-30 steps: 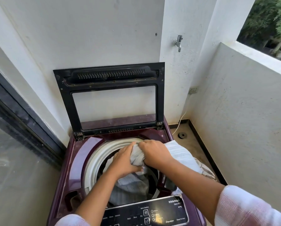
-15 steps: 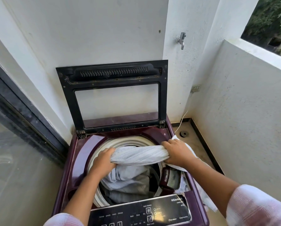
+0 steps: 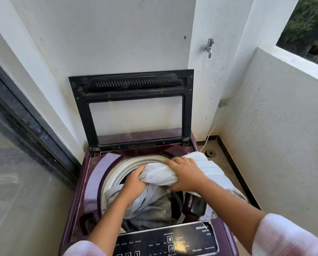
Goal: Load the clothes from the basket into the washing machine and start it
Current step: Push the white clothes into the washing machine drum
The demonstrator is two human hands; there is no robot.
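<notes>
Low in the middle, the left hand (image 3: pixel 136 185) and right hand (image 3: pixel 186 174) both grip a white cloth (image 3: pixel 160 175) over the open purple washer (image 3: pixel 91 182).

white walls (image 3: pixel 102 34), wall tap (image 3: pixel 208 47), glass door (image 3: pixel 16 163) left, daylight

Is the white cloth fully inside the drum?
No: the left hand and right hand grip the white cloth above the drum, and its right end drapes over the washer top.
</notes>
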